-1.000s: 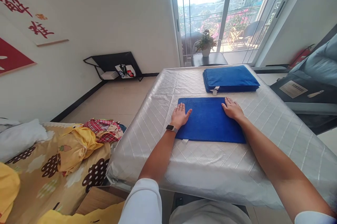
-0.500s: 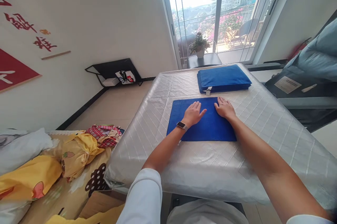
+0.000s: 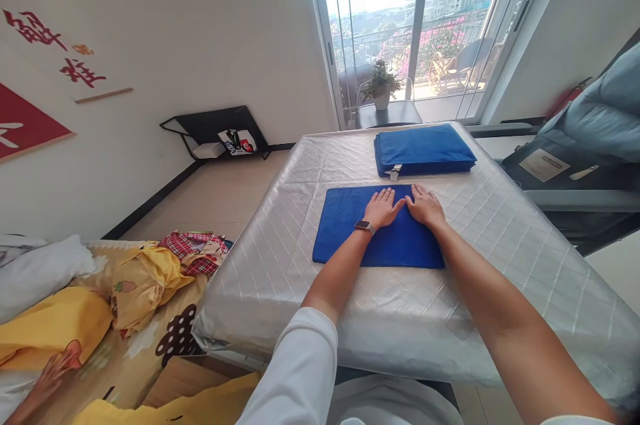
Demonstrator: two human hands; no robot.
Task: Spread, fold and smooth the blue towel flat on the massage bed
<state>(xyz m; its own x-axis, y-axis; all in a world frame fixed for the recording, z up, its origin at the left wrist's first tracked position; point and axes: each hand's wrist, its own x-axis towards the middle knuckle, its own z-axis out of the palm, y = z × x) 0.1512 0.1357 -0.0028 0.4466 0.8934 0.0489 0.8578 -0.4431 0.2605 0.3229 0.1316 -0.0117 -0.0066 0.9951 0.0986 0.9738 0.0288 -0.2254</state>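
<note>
A blue folded cloth, like a towel, lies flat on the table's silver quilted cover. My left hand, with a watch on its wrist, rests palm down on the cloth, fingers stretched out. Beside it, my right hand also lies flat, near the cloth's far edge. The two thumbs almost meet. Just beyond the cloth sits a stack of similar blue cloths with a white label showing at its near left corner.
To the left, yellow fabric and pillows lie on a patterned bed, where another person's hand shows. A grey armchair stands right of the table. Behind, a potted plant stands on a chair by the glass door.
My left hand has slid right across the cloth toward my right hand, which stays nearly in place. Another person's hand has appeared at the lower left.
</note>
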